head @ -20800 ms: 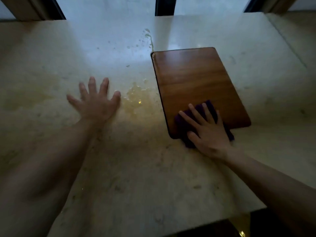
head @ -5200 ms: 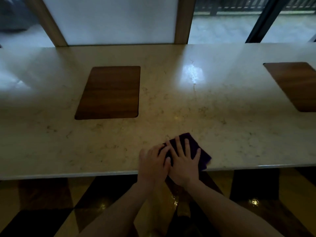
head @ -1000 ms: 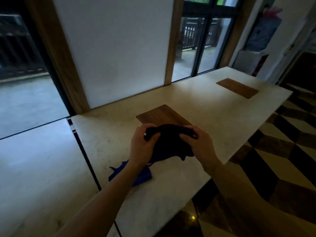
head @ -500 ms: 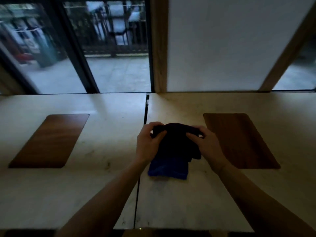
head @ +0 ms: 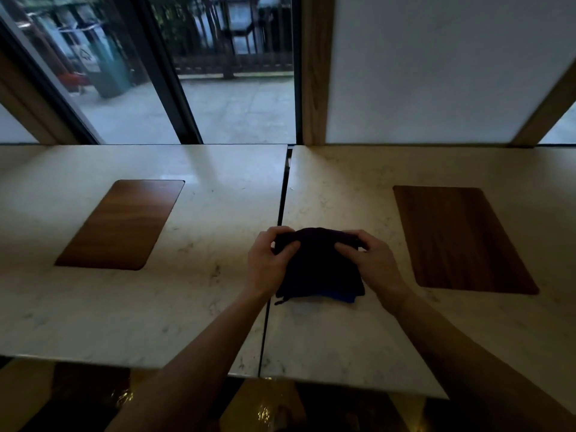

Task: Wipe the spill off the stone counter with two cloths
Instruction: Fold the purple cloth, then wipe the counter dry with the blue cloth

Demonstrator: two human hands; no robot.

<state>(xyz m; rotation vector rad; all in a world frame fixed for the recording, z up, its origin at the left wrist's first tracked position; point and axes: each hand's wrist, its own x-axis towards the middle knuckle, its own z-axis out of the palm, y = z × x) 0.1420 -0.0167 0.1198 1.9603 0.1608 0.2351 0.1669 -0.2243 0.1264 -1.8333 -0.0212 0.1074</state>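
Note:
A dark purple cloth (head: 318, 266) lies folded on the pale stone counter (head: 327, 338), just right of the dark seam between two slabs. Under its near edge a strip of a blue cloth (head: 341, 297) shows; the rest of the blue cloth is hidden. My left hand (head: 268, 263) pinches the purple cloth's far left corner. My right hand (head: 371, 260) pinches its far right corner. No spill is visible on the stone around the cloths.
A wooden inlay (head: 121, 222) sits in the left slab, and another wooden inlay (head: 458, 238) in the right slab. Windows and a wooden post (head: 313, 70) stand behind the counter. The counter's near edge drops to a patterned floor (head: 265, 410).
The purple cloth has come down over the blue cloth, which now shows only as a thin strip. Both hands keep their grip on the far corners.

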